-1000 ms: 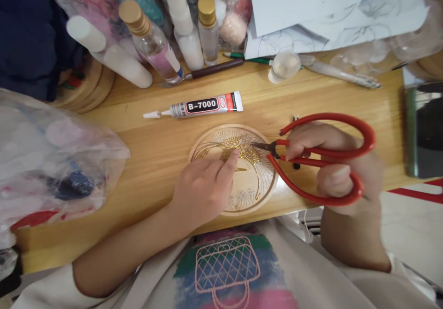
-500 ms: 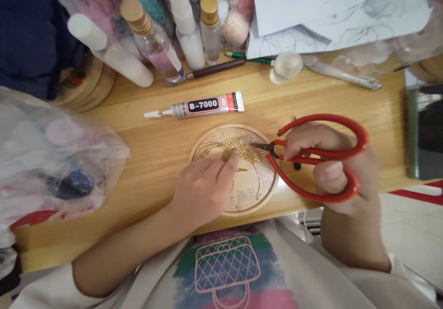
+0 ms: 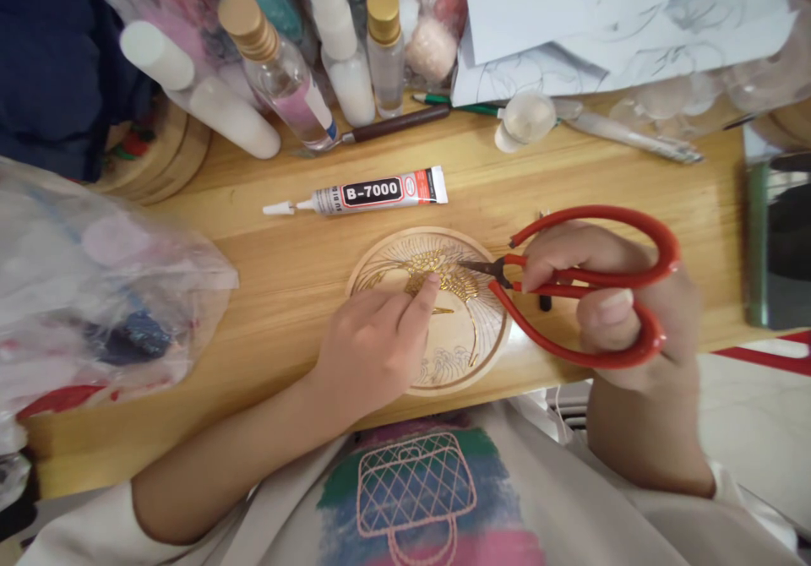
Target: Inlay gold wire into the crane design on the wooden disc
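Note:
A round pale wooden disc (image 3: pixel 453 355) lies near the table's front edge, printed with fine lines. Gold wire (image 3: pixel 437 272) forms a pattern on its upper part, and a gold curve runs down its right side. My left hand (image 3: pixel 373 346) rests over the disc's left side, index finger stretched out with its tip on the gold wire; the other fingers are partly hidden. In my right hand (image 3: pixel 608 312) are red-handled scissors (image 3: pixel 659 253), thumb and fingers inside the loops. Their dark tips point left at the gold pattern's right edge. A small black object (image 3: pixel 545 302) is partly hidden behind the scissors.
Behind the disc lies a B-7000 glue tube (image 3: pixel 380 193). Bottles (image 3: pixel 384 59), a brown-handled tool (image 3: pixel 399 125), a small cup (image 3: pixel 527 118), a pen (image 3: pixel 634 139) and papers (image 3: pixel 601 17) line the back. A plastic bag (image 3: pixel 114 287) sits left, a dark-screened device (image 3: pixel 786 245) right.
My right hand and the scissors' handles have shifted very slightly to the right. The left hand, disc and glue tube stay in place.

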Demonstrator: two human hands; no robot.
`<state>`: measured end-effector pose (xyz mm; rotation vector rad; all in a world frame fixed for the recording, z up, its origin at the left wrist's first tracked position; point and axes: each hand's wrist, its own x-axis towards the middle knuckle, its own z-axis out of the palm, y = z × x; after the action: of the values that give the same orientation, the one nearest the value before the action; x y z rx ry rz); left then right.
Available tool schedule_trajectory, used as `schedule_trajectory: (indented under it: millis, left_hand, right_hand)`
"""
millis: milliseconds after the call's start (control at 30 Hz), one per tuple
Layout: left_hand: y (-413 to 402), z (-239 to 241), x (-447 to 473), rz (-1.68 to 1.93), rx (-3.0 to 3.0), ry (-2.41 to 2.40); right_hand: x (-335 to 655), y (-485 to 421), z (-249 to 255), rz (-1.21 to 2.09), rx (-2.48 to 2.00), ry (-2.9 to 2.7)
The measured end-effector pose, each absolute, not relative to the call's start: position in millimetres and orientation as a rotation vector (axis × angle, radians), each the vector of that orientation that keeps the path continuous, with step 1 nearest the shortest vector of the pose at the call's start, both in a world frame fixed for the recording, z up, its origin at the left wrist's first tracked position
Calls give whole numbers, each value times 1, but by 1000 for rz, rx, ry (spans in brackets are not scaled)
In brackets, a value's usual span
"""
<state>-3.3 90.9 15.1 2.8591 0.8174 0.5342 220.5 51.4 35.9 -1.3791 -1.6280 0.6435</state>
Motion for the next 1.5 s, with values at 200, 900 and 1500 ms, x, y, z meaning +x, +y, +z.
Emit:
schedule_trajectory:
  millis: [200, 900, 1500]
  left_hand:
    - [92, 16, -2, 551, 2866, 813]
    - [91, 16, -2, 534, 2849, 825]
    - [92, 16, -4, 525, 2871, 826]
  right_hand:
    - [217, 55, 39, 635, -1361, -1642]
    - [213, 60, 45, 626, -1340, -1674]
    - [217, 60, 42, 573, -1333, -1717]
